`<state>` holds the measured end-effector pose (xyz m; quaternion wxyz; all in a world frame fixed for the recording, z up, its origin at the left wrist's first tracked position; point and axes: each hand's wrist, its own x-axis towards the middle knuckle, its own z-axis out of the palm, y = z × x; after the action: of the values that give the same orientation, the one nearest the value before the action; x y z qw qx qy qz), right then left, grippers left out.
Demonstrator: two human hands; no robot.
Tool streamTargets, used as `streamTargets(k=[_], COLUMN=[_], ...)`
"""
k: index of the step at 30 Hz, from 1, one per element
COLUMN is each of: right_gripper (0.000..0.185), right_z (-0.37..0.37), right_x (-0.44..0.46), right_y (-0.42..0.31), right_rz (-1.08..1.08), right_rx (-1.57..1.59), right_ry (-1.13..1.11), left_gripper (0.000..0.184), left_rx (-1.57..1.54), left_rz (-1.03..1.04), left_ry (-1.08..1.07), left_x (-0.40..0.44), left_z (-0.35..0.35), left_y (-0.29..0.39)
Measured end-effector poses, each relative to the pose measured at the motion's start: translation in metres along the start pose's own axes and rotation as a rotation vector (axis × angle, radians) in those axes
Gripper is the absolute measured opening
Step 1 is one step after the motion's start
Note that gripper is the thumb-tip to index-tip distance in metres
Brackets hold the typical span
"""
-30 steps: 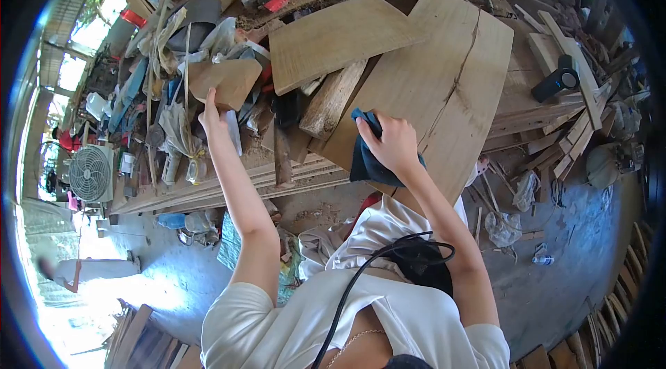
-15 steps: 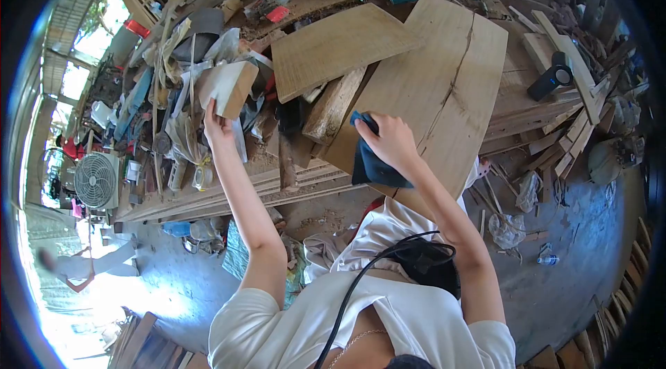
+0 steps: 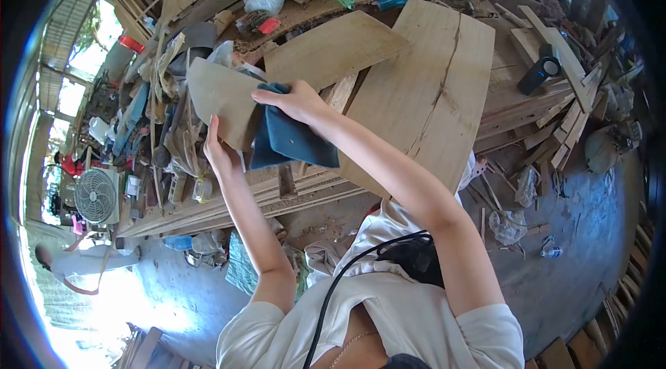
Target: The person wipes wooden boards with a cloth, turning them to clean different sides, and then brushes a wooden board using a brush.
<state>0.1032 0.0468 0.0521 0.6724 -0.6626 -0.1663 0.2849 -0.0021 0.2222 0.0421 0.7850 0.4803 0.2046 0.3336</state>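
A small wooden piece [image 3: 222,96] is held up at the left by my left hand [image 3: 222,152], with the fingers on its lower edge. My right hand [image 3: 298,102] grips a dark blue cloth [image 3: 291,139] against the right edge of that piece. The cloth hangs down below my fingers, and part of the wood is hidden behind it. Beyond my hands, a flat angled board [image 3: 333,50] rests partly over a large cracked board [image 3: 423,84].
Bags, scraps and tools clutter the bench at the left. A black cylindrical device [image 3: 538,75] lies on wood at the right. A fan [image 3: 96,195] stands at the far left, near another person [image 3: 90,262]. Stacked planks [image 3: 257,197] edge the bench.
My right hand has moved left with the cloth, from over the large board to the wooden piece. My left hand has turned the piece, so a broad face now shows.
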Motion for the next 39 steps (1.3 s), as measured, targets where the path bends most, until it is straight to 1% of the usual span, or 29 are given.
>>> streamTargets(k=[1, 3, 4, 6, 7, 10, 11, 14, 16, 18, 19, 21, 24, 27, 30, 33, 36, 39], right_gripper=[0.069, 0.057, 0.051, 0.052, 0.053, 0.061, 0.062, 0.064, 0.064, 0.045, 0.042, 0.039, 0.04, 0.041, 0.046, 0.052, 0.054, 0.055], right_z=[-0.011, -0.028, -0.036, -0.057, -0.068, -0.098, -0.105, -0.122, -0.135, -0.134, -0.137, -0.133, -0.133, -0.135, -0.134, -0.132, -0.13, -0.127], right_x=[-0.012, -0.041, -0.055, -0.08, -0.093, -0.141, -0.159, -0.215, -0.247, -0.27, -0.279, -0.29, -0.291, -0.285, -0.276, -0.271, -0.265, -0.262], right_y=[-0.005, -0.011, -0.012, -0.009, -0.005, 0.007, 0.012, 0.028, 0.049, 0.054, 0.053, 0.05, 0.063, 0.072, 0.086, 0.075, 0.074, 0.077], right_rz=[0.051, 0.054, 0.05, 0.072, 0.088, 0.078, 0.08, 0.1, 0.137, 0.167, 0.193, 0.216, 0.234, 0.217, 0.173, 0.205, 0.214, 0.234], right_rx=[0.012, 0.092, 0.13, 0.161, 0.166, 0.231, 0.258, 0.283, 0.241, 0.24, 0.249, 0.198, 0.143, 0.064, -0.052, -0.178, -0.305, -0.378], right_ry=[-0.02, -0.043, -0.053, -0.068, -0.066, -0.012, 0.059, 0.252, 0.352, 0.478, 0.446, 0.503, 0.496, 0.445, 0.446, 0.433, 0.434, 0.412], left_gripper=[0.039, 0.035, 0.035, 0.033, 0.039, 0.038, 0.042, 0.047, 0.048, 0.05, 0.051, 0.055, 0.057, 0.063, 0.06, 0.051, 0.038, 0.023], left_rx=[0.028, 0.073, 0.092, 0.129, 0.183, 0.219, 0.196, 0.21, 0.232, 0.257, 0.269, 0.337, 0.486, 0.531, 0.641, 0.843, 1.277, 1.238], left_rz=[0.022, 0.082, 0.062, 0.02, 0.037, 0.034, -0.043, -0.157, -0.268, -0.34, -0.358, -0.403, -0.369, -0.397, -0.353, -0.411, 0.357, 0.58], left_ry=[-0.001, -0.013, -0.04, -0.089, -0.151, -0.314, -0.403, -0.603, -0.683, -0.771, -0.813, -0.903, -0.91, -0.99, -1.007, -1.05, -0.947, -0.797], left_x=[-0.008, -0.026, -0.036, -0.054, -0.052, -0.073, -0.085, -0.115, -0.134, -0.147, -0.152, -0.152, -0.149, -0.142, -0.133, -0.123, -0.119, -0.114], left_z=[0.008, 0.029, 0.044, 0.065, 0.065, 0.098, 0.11, 0.137, 0.153, 0.168, 0.175, 0.179, 0.182, 0.184, 0.182, 0.182, 0.162, 0.156], left_y=[0.001, 0.003, 0.006, 0.009, 0.001, -0.017, -0.019, -0.044, -0.064, -0.078, -0.083, -0.099, -0.114, -0.112, -0.114, -0.108, -0.123, -0.098])
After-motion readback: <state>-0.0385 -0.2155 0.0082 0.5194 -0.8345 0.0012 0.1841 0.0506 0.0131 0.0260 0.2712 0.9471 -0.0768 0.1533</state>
